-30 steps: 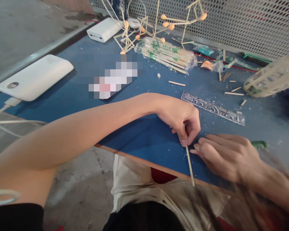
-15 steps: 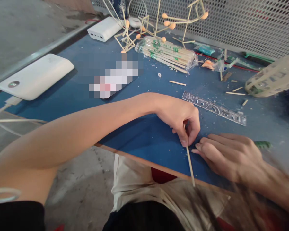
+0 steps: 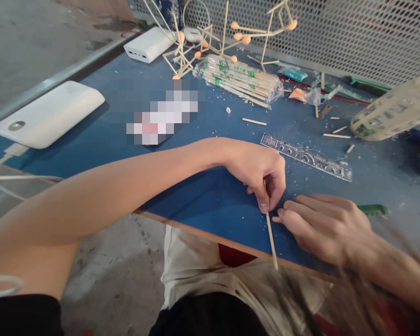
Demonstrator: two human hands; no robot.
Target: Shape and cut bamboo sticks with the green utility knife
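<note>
My left hand (image 3: 268,182) pinches a thin wooden stick (image 3: 272,240) between thumb and fingers. The stick slants down past the table's front edge. Close to its right side is my right hand (image 3: 324,226), with fingers curled low over the table. From behind that hand sticks out the green handle (image 3: 374,210) of a tool, perhaps a utility knife; its working end is hidden. Beyond both hands lies a clear plastic ruler (image 3: 306,157). Short cut stick pieces (image 3: 254,122) are scattered on the blue table (image 3: 210,200).
Stick frames with orange joints (image 3: 245,40) stand along the back, by a plastic-wrapped bundle of sticks (image 3: 240,77). Two white power banks (image 3: 51,114) are at the left, a cable plugged into one. A patterned cup (image 3: 394,109) stands at right. A perforated metal panel (image 3: 353,37) borders the back.
The whole view has shifted slightly, so most things sit a little farther left. Both hands keep nearly the same pose, and the stick stays in my left hand.
</note>
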